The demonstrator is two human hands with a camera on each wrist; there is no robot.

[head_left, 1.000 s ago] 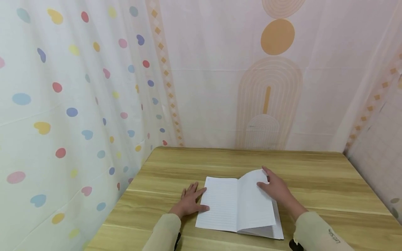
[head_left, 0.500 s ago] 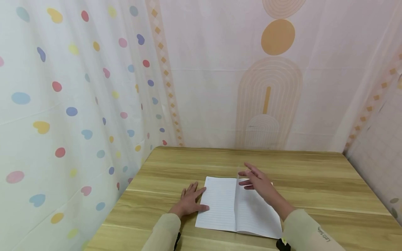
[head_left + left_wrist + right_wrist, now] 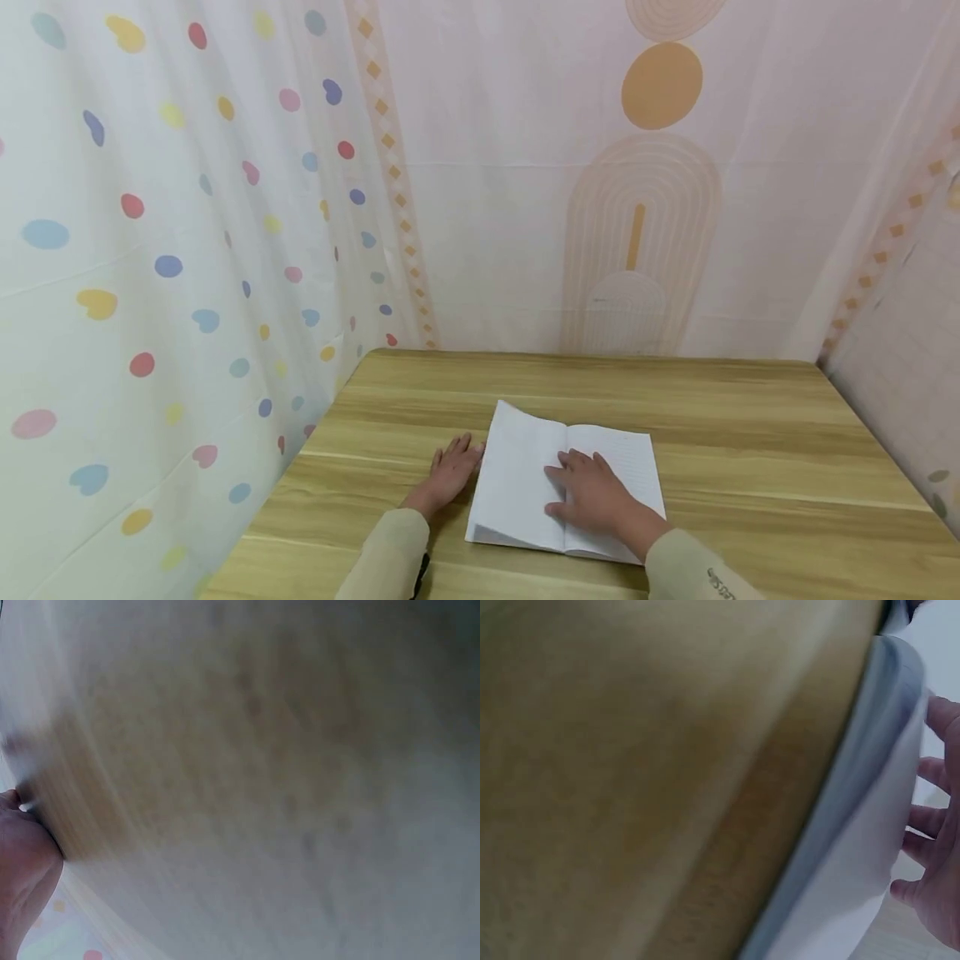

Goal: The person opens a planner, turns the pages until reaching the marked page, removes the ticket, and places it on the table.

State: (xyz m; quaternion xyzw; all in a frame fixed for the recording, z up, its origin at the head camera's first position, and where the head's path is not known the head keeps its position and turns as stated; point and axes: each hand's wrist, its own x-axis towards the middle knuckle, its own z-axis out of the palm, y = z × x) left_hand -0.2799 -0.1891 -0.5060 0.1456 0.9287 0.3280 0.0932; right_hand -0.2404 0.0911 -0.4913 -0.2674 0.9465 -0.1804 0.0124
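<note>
An open notebook point(image 3: 517, 479) lies on the wooden table, its left page lifted slightly along the outer side and top corner. Ruled lines show on the right page point(image 3: 630, 458). My right hand point(image 3: 592, 496) is over the middle fold with fingers spread, pointing left onto the left page. In the right wrist view the same fingers point(image 3: 934, 769) lie against the white paper point(image 3: 855, 892), which bows up from the table. My left hand point(image 3: 450, 473) rests flat on the table, its fingertips at the notebook's left edge; only part of it point(image 3: 26, 862) shows in the left wrist view.
The wooden table point(image 3: 750, 433) extends around the notebook on all sides. Behind it hangs a pale curtain point(image 3: 487, 250) with arch prints, and a dotted curtain point(image 3: 172, 333) hangs on the left.
My right hand gripped a page at upper right, swung it leftward over the fold, and came down near the middle. The left hand's thumb has slid off the left page.
</note>
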